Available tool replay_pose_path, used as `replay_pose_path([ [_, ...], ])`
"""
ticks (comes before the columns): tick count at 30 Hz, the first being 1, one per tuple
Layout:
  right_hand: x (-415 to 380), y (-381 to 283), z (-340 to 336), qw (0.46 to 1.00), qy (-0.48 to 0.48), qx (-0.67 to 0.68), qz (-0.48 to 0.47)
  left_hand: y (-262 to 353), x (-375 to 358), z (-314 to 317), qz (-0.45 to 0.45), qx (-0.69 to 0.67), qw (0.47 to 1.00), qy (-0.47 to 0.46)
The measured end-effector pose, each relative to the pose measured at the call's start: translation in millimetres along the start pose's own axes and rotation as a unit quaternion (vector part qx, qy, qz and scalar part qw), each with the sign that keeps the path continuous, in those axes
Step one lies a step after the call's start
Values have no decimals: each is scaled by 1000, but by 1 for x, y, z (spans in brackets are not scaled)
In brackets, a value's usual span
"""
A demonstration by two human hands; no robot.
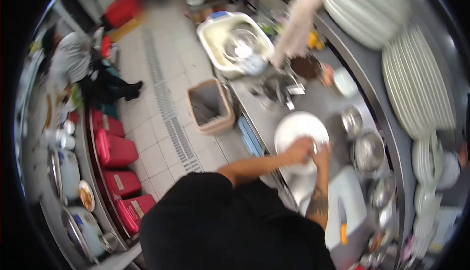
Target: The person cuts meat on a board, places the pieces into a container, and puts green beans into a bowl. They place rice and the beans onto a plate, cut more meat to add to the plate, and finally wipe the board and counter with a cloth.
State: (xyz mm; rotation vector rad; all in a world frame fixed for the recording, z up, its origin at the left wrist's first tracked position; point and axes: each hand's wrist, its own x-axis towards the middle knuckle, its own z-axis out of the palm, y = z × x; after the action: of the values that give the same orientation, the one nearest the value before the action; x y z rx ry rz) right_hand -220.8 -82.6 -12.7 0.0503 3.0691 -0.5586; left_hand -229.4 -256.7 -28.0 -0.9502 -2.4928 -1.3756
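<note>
Over a round white plate (299,126) on the steel counter, my left hand (297,151) and my right hand (321,155) come close together. The fingers of both are curled in, and a small pale or shiny thing shows between them, too blurred to name. Below the plate lies a white board (348,199) with an orange-handled tool (344,234) on it. Metal utensils (276,90) stand above the plate, beside a container of dark brown contents (305,67).
Steel bowls (368,151) line the counter's right side, under a shelf of stacked plates (416,76). A white tub (210,40) and a bin (210,106) are farther up. People (73,57) stand at upper left, near red bins (115,148).
</note>
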Motion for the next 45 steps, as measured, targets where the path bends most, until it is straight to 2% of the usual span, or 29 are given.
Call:
replay_pose_path([
  [1,13,4,1,998,-61,-6,31,2,8,-10,-81,-66,989,-107],
  [2,24,9,9,998,-46,7,34,3,2,-2,-44,14,999,-4],
  [3,24,-10,-11,991,-115,4,76,1,-1,6,-19,76,997,2],
  [4,30,3,2,988,-117,-4,100,5,1,4,-19,83,996,-12],
  [6,23,-56,-36,967,-139,-10,213,20,3,-14,-58,51,995,-56],
  [9,38,-30,-11,963,-164,-75,199,21,0,-14,-47,61,996,-43],
  [11,54,-1,9,963,-192,-128,137,1,-2,7,-23,74,996,-34],
  [12,64,25,33,964,-197,-166,67,-17,-1,25,-57,0,998,-27],
  [13,59,23,34,973,-152,-159,66,-13,7,14,-102,-39,986,-130],
  [15,54,21,25,980,-148,-121,56,13,4,-3,-63,108,986,-108],
  [16,44,20,23,992,-73,-91,47,22,4,-14,-61,132,978,-148],
  [18,16,-23,-21,993,-10,-25,112,41,14,-47,0,56,996,-66],
  [20,-13,-55,-57,986,48,46,156,65,46,-99,2,-153,986,62],
  [22,-38,-40,-56,969,144,150,137,46,95,-167,138,78,964,213],
  [25,-52,-58,-80,945,180,232,144,-11,204,-258,67,125,927,346],
  [26,-47,-54,-73,940,200,264,84,-42,236,-281,19,144,923,356],
  [27,-46,-72,-86,929,194,301,97,-74,269,-312,-39,151,927,342],
  [28,-40,-81,-85,928,234,285,58,-95,277,-323,-51,162,939,300],
  [30,-31,-105,-106,944,185,272,-7,-113,279,-340,-132,204,938,249],
  [31,-32,-119,-126,957,121,263,-20,-86,256,-339,-103,63,966,228],
  [33,-5,-143,-133,971,109,210,-43,-40,220,-327,-86,-47,961,260],
  [34,10,-158,-145,978,93,180,-53,-33,211,-331,-151,-129,957,213],
  [36,28,-188,-172,975,147,125,-114,34,177,-329,-141,-351,905,193],
  [38,76,-224,-182,981,152,52,-112,-16,182,-348,-134,-366,914,112],
  [39,127,-248,-168,984,168,9,-65,33,171,-333,-144,-375,908,119],
  [40,178,-271,-152,983,179,-32,-18,38,174,-330,-171,-352,917,80],
  [42,189,-310,-148,981,162,-102,-41,80,165,-308,-149,-287,931,170],
  [44,188,-334,-141,974,162,-130,-91,55,169,-317,-17,-237,952,193],
  [45,180,-342,-139,969,165,-138,-122,76,162,-321,-72,-236,946,210],
])
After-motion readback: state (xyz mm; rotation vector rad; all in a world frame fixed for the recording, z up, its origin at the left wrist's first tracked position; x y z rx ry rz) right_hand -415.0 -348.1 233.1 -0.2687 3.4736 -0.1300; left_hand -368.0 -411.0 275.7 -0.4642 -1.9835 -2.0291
